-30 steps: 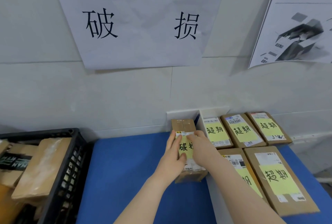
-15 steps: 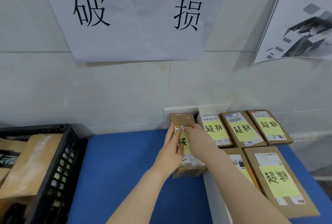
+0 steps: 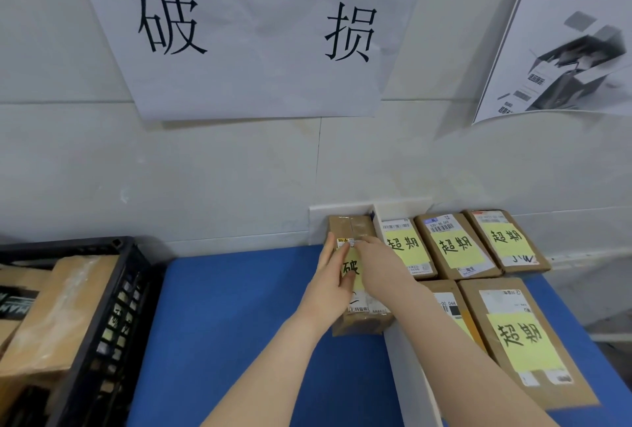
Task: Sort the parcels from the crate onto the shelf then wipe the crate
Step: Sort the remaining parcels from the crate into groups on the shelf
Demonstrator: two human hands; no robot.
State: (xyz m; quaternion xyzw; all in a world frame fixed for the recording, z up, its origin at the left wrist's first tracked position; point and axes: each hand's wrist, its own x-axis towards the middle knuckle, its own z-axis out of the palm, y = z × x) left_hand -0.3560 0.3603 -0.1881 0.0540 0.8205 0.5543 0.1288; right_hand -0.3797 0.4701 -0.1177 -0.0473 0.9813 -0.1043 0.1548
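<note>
A brown parcel point(image 3: 352, 226) with a yellow note lies on the blue shelf point(image 3: 232, 307), its far end at the white back stop and its right side against the white divider point(image 3: 407, 358). My left hand point(image 3: 330, 284) lies along the parcel's left side with straight fingers, the thumb resting on top. My right hand point(image 3: 378, 264) presses flat on the parcel's top, covering part of the note. The black crate point(image 3: 113, 293) stands at the left and holds several brown parcels point(image 3: 58, 310).
Right of the divider lie several parcels with yellow notes: three in a back row point(image 3: 455, 245) and larger ones in front point(image 3: 523, 341). A paper sign point(image 3: 253, 33) hangs on the wall above the left section, and a poster point(image 3: 574, 50) above the right.
Both hands have slid the parcel away from me along the divider until it sits at the back stop. My hands stay on it.
</note>
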